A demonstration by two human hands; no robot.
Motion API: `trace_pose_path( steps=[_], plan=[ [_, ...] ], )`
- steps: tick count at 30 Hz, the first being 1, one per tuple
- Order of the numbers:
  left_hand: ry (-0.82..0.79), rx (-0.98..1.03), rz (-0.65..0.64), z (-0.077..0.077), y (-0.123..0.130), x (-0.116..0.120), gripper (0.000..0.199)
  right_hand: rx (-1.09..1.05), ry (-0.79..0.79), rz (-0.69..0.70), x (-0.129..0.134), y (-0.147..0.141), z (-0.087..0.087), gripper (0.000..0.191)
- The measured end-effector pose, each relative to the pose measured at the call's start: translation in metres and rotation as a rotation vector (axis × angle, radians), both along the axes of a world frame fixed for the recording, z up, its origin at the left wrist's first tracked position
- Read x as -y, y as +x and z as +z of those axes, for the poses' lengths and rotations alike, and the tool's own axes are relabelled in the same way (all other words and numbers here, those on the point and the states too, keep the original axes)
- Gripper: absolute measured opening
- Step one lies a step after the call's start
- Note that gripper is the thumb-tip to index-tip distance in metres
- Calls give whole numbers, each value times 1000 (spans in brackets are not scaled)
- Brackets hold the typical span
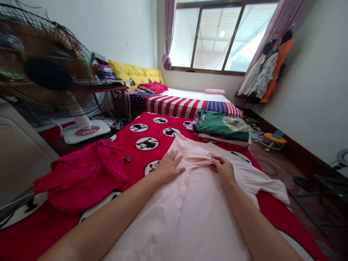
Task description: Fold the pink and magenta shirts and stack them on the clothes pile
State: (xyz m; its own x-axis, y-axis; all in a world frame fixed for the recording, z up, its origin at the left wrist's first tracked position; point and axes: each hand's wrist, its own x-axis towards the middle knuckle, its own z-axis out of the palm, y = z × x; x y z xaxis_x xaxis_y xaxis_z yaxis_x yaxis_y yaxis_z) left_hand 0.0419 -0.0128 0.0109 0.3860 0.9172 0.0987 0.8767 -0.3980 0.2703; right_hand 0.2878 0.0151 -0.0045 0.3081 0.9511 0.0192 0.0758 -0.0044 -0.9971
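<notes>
A pale pink shirt [201, 203] lies spread over a red blanket [127, 159] printed with black-and-white ovals, its short sleeve reaching out to the right. My left hand [170, 166] rests flat on the shirt's upper left part, fingers spread. Near the collar, my right hand [221, 167] pinches a fold of the shirt between thumb and fingers. To the left lies a crumpled magenta garment [87, 174], apart from both hands. Beyond the shirt sits a stack of folded clothes with a green shirt [214, 125] on top.
An electric fan [84, 125] stands close on the left, its blades blurred. Behind is a bed with a striped, starred cover [174, 107]. On the right are a small yellow stool [274, 139], a green metal frame [312, 195] and hanging clothes [272, 72].
</notes>
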Motion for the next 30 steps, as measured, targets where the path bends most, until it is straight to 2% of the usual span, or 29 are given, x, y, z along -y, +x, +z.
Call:
trace_pose_path(
  steps=[3,5,6,8,10,12,14,16,20,25,30],
  plan=[
    [44,-33,12,-12,-4,1,67,40,-33,24,0,6,3,24],
    [60,-30,12,-13,-3,3,67,158,-73,64,-3,12,14,22],
    [67,-26,12,-13,-2,3,67,302,-96,74,-6,15,22,20],
    [74,-15,15,-11,-1,3,67,724,-124,36,-16,16,40,20],
    [73,-1,16,-11,0,3,67,1119,-77,-28,-30,7,57,22],
    [67,17,13,-10,0,3,68,1284,34,1,-46,-12,66,26],
    [64,42,11,-11,-1,4,68,1296,127,132,-64,-37,65,26],
    [65,67,12,-12,-2,5,67,1261,138,225,-82,-63,58,27],
    [60,112,9,-12,-3,6,67,1212,68,207,-116,-98,40,35],
    [38,150,15,-10,-2,6,68,1115,25,231,-149,-109,35,30],
    [17,163,26,-10,-1,6,68,978,96,279,-172,-115,32,25]
  ],
)
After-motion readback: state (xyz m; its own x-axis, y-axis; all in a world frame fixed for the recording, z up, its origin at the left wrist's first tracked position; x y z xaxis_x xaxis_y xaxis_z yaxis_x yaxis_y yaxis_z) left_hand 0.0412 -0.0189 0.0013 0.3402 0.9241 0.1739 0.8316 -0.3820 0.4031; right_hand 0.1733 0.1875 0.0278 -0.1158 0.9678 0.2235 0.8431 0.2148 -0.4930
